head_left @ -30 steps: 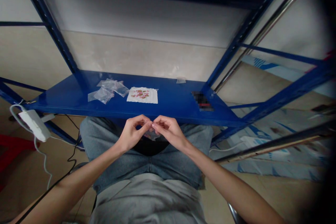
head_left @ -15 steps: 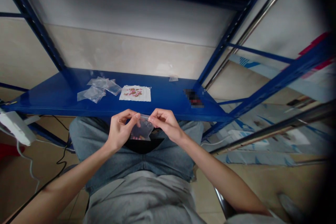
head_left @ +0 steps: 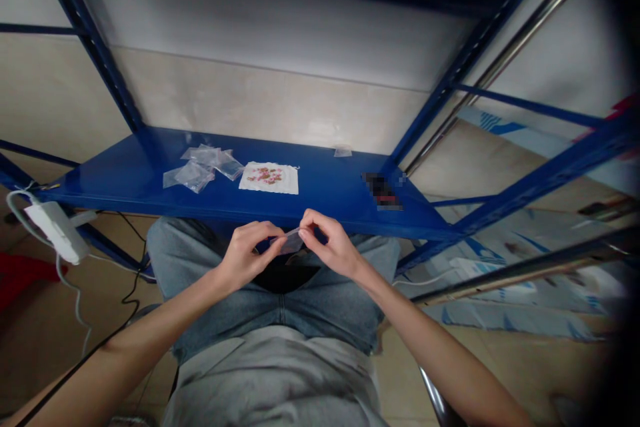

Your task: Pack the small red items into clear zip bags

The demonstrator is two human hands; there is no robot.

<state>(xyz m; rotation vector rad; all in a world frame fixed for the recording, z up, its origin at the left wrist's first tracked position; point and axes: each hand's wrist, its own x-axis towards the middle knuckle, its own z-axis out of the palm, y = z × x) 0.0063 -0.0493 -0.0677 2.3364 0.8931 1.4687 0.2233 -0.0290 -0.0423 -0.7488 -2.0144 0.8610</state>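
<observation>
Blue shelf (head_left: 325,197) spans my 12 o'clock, spare bags (head_left: 203,167) at 11. Over my lap, my left hand (head_left: 245,260) and right hand (head_left: 333,250) pinch one clear bag (head_left: 291,242) between them. If either pinch loosens, I think the slick film could slip to the floor.

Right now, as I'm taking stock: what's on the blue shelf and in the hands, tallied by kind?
Heap of clear bags: 1, bags within uncountable
Lone clear bag: 1
White sheet with pink pieces: 1
Dark flat object: 1
Held clear bag, pinched by left hand and right hand: 1
Total: 5
</observation>
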